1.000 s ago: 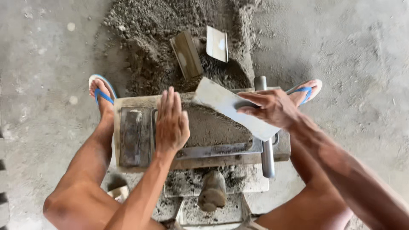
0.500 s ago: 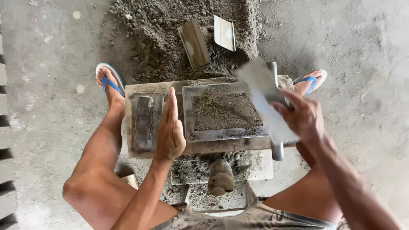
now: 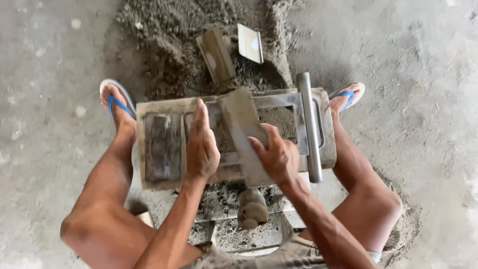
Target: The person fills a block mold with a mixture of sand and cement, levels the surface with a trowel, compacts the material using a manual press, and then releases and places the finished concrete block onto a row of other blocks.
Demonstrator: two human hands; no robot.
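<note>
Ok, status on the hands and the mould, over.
Left hand flat on the mould. Right hand grips the flat board, laid across the mix. Metal handle lies right of it.

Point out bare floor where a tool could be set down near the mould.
Free: concrete floor left of the left sandal, and floor right of the right sandal. Crowded: mould under both hands, and sand pile with two plates stuck in.

- The left hand [image 3: 201, 147] and flat board [image 3: 245, 134] hide the mould's [image 3: 149, 107] middle.
- At six o'clock, the frame's edge cuts off the person's torso.
</note>
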